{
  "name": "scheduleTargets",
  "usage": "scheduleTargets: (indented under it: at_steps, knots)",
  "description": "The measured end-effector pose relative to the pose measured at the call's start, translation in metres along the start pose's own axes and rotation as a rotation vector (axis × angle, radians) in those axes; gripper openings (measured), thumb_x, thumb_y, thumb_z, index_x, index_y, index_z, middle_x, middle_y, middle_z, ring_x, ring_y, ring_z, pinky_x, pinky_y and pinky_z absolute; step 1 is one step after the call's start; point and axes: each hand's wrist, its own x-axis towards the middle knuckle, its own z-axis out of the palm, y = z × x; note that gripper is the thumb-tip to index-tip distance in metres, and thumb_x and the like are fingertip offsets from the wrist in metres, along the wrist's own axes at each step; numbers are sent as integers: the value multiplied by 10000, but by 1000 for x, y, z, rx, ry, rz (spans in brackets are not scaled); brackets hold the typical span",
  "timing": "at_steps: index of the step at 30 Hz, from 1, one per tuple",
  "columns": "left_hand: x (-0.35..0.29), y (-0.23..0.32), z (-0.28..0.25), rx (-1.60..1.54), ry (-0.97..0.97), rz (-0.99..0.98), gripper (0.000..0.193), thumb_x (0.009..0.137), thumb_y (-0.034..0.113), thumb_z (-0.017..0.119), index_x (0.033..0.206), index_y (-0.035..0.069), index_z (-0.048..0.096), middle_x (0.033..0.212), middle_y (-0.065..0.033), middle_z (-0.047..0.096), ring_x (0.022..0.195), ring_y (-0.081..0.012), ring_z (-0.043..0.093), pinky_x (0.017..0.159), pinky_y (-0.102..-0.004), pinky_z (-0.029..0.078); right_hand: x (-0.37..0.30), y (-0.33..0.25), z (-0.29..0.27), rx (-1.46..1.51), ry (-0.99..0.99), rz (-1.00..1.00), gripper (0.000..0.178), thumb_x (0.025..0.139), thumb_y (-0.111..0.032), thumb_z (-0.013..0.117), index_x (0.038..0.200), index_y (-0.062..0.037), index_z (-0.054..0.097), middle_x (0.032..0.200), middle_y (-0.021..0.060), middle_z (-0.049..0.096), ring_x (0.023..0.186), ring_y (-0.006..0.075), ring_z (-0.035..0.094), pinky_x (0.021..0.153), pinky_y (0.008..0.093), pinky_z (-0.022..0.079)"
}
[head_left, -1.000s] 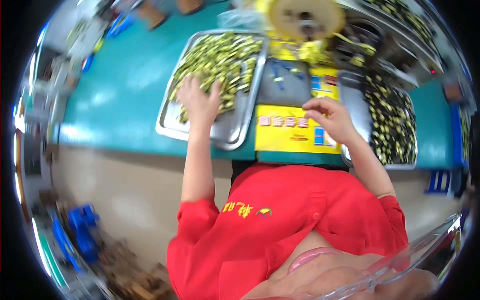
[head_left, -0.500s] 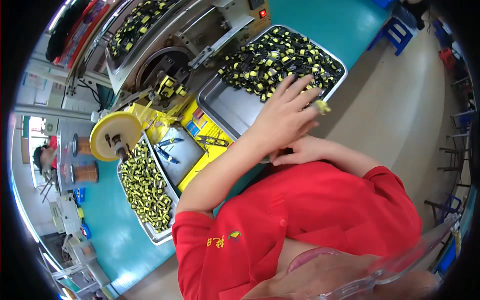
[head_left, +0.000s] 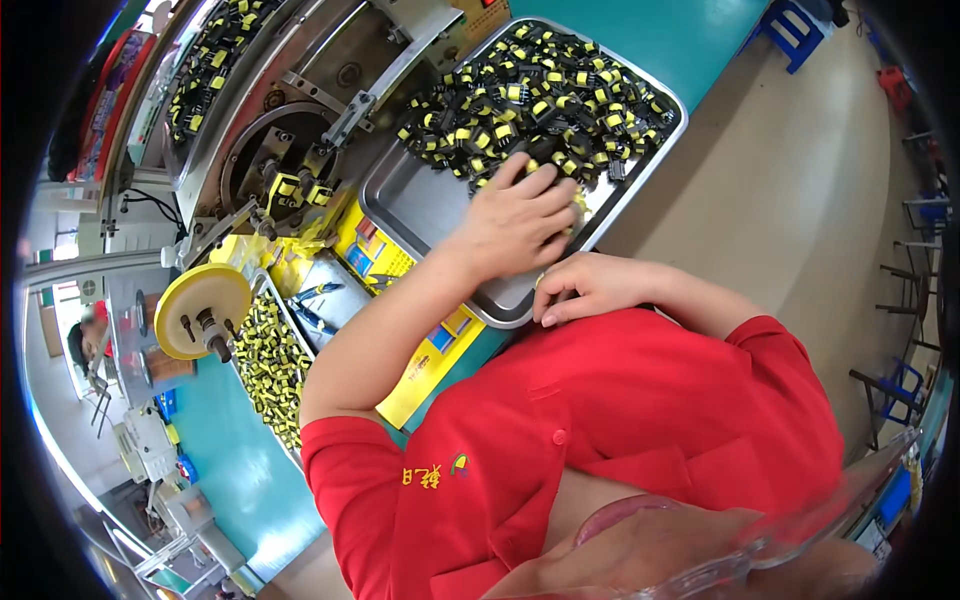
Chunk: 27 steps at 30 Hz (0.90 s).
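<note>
My left hand point(head_left: 522, 215) reaches palm down over a metal tray point(head_left: 420, 215) heaped with small black coil parts wrapped in yellow point(head_left: 545, 100). Its fingers bend down toward the near side of the heap. A small blurred yellow piece point(head_left: 581, 207) is at the index fingertip, apparently held there; its kind is unclear. Just outside the tray's near rim, in front of my red shirt, my right hand point(head_left: 592, 283) is closed with curled fingers. A yellow speck shows at its fingertips, but what it grips is hidden.
Left of the tray stands a metal machine with a round opening point(head_left: 280, 165). A yellow disc point(head_left: 205, 310) overhangs a second tray of yellow-black parts point(head_left: 268, 365). Blue-handled cutters point(head_left: 315, 305) lie by a yellow sheet point(head_left: 425, 375). A blue stool point(head_left: 795, 35) stands on the floor at right.
The view has shifted, moving the bench leftward. My left hand has moved left over the tray, the yellow piece keeping with its fingertip. My right hand, partly covered before, now shows more fully.
</note>
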Motion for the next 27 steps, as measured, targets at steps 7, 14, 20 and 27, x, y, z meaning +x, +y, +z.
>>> scheduleTargets:
  at_steps: [7,14,20,27]
  knots:
    - [-64,-31,-20,70,8,-56,176,744,218,623,864,102,568,1127,-54,551,1147,-217,475,958,-374,366,4,1,7,59,24,86,196,861,-203,600,937,-24,623,827,63,663,751,111,619,658,252,477]
    - [-102,-42,-27,-75,265,-307,216,736,126,672,914,45,581,1244,-86,506,1207,-309,433,965,-390,397,5,-23,6,2,28,139,162,836,-143,626,939,-19,613,857,72,646,767,131,643,655,249,493]
    - [-126,-19,-23,-781,1081,-1017,177,909,148,516,1009,12,570,943,-87,612,847,-192,609,751,-305,488,14,-29,-4,-601,408,34,243,743,-89,675,979,-85,618,880,62,597,804,211,593,674,291,488]
    - [-152,-18,-16,-1814,1241,-1155,407,960,371,364,986,2,534,797,-106,587,735,-225,584,656,-319,475,54,-17,1,-1191,221,-274,359,688,-65,639,1037,-123,576,963,46,552,913,244,532,804,346,438]
